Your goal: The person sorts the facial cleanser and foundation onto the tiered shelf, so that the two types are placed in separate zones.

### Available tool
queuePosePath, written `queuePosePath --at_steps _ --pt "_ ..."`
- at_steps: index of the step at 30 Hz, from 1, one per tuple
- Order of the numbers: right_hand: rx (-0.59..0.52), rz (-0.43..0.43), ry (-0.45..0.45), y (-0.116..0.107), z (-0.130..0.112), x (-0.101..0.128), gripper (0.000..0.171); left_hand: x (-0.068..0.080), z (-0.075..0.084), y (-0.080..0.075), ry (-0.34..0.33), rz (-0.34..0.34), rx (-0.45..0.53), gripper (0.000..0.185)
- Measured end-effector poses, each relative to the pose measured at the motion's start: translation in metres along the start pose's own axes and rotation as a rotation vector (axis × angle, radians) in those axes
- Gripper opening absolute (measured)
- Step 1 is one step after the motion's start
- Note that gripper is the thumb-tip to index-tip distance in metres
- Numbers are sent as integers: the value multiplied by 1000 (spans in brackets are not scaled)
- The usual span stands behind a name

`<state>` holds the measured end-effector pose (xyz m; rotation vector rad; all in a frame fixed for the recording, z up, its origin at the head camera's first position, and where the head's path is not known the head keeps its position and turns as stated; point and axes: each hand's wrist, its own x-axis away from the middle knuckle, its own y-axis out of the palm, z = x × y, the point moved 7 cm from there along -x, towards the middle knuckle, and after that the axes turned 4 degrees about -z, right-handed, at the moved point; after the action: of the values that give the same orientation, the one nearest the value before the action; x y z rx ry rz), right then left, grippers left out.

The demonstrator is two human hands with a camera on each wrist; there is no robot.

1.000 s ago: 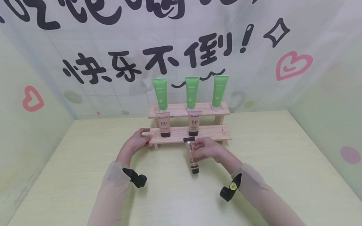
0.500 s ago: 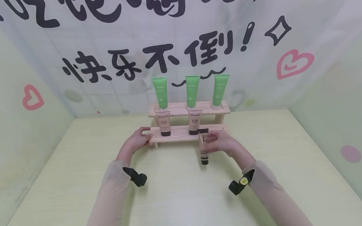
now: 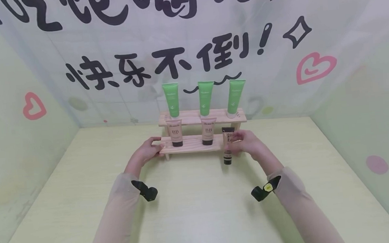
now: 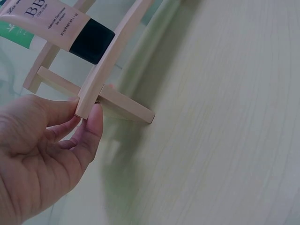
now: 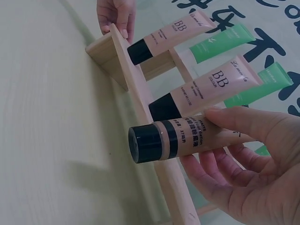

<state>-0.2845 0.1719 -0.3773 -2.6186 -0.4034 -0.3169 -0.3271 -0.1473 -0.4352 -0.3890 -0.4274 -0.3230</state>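
Note:
My left hand pinches the left end of the lower step of a two-step wooden rack, thumb on top and fingers beneath, as the left wrist view shows. In my right hand is a foundation tube with a black cap pointing down, gripped between thumb and fingers. It is held just in front of the lower step's right part, apart from the table. Two pink BB cream tubes, one at the left and one in the middle, stand upright on their black caps on that step.
On the upper step stand three green tubes, left, middle and right, the right one leaning slightly. The rack rests on a pale wooden table, close to a printed backdrop with side panels.
My right hand has carried the foundation tube rightward and up, from before the middle BB cream tube to the lower step's right part. The left hand stays on the rack.

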Motion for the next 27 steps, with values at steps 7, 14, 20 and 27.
queuePosePath --at_steps 7,14,20,27 --pt "13 96 -35 -20 -7 -1 56 0 -2 -1 0 7 -1 51" --pt "-33 174 -89 -31 -11 -4 54 -1 -2 -2 -7 13 0 51" --pt "-59 217 -101 -35 -10 -9 52 -5 -3 -2 -10 15 11 51" --pt "-53 248 -131 -37 -6 -14 50 -5 -3 -2 -7 10 23 52"
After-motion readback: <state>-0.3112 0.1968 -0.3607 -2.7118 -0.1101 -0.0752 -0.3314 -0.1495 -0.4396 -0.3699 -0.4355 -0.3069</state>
